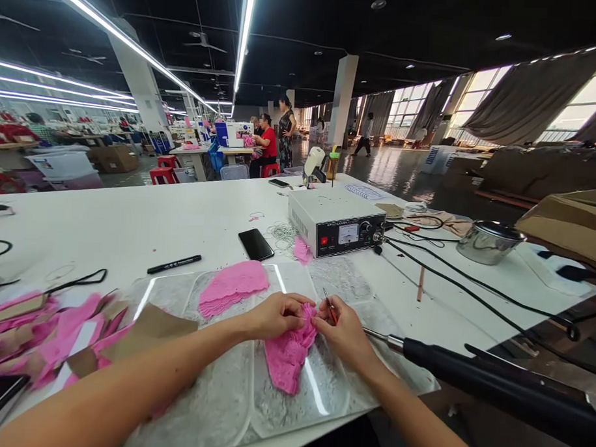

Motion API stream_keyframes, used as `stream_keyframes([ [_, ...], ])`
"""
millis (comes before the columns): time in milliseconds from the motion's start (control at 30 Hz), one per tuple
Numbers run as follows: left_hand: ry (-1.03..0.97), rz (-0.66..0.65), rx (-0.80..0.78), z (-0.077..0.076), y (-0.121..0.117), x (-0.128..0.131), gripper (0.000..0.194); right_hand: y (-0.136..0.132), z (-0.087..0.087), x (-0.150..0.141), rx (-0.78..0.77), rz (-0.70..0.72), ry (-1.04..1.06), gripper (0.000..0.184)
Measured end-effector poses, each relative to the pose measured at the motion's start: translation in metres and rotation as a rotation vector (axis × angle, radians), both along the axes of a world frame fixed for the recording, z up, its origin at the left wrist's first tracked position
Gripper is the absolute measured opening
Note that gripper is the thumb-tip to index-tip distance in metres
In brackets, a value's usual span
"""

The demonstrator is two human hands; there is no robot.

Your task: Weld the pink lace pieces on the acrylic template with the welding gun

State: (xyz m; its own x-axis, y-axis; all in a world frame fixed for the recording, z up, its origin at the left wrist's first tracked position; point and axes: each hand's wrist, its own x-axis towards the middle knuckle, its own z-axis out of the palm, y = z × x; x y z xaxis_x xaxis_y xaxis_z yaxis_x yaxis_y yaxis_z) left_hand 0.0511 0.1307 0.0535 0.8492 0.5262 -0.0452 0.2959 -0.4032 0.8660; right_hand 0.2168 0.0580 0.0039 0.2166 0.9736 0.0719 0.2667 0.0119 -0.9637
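Observation:
My left hand point(274, 316) pinches the top edge of a pink scalloped fabric piece point(287, 353) that lies on a clear plastic sheet point(213, 403) on the white table point(131, 231). My right hand point(345, 333) grips the same edge from the right and also holds a thin red-handled tool point(330, 307) between its fingers. A stack of like pink pieces point(232, 286) sits just beyond my left hand.
A white control box point(337, 226) with cables stands behind, a black phone point(255, 244) and black marker point(174, 263) to its left. A black-handled wand point(492, 380) lies at right. Pink scraps and cardboard point(40, 335) are piled at left. A steel pot point(487, 242) sits far right. People work in the background.

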Motion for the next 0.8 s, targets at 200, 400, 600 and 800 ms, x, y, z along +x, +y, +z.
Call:
stream_keyframes([
  [200, -0.128, 0.002, -0.262, -0.005, 0.005, -0.001, 0.019, 0.001, -0.001, -0.006, -0.009, -0.070, 0.025, 0.026],
  [400, -0.130, 0.068, -0.314, -0.007, 0.005, -0.003, 0.022, 0.004, 0.003, -0.007, -0.016, -0.134, -0.003, 0.029],
  [600, -0.094, 0.095, -0.244, -0.008, 0.003, 0.001, 0.026, 0.003, 0.005, -0.005, -0.001, -0.139, 0.006, 0.037],
  [800, -0.086, 0.091, -0.229, -0.011, 0.002, -0.004, 0.029, -0.022, 0.024, 0.002, -0.128, 0.044, 0.300, 0.043],
])
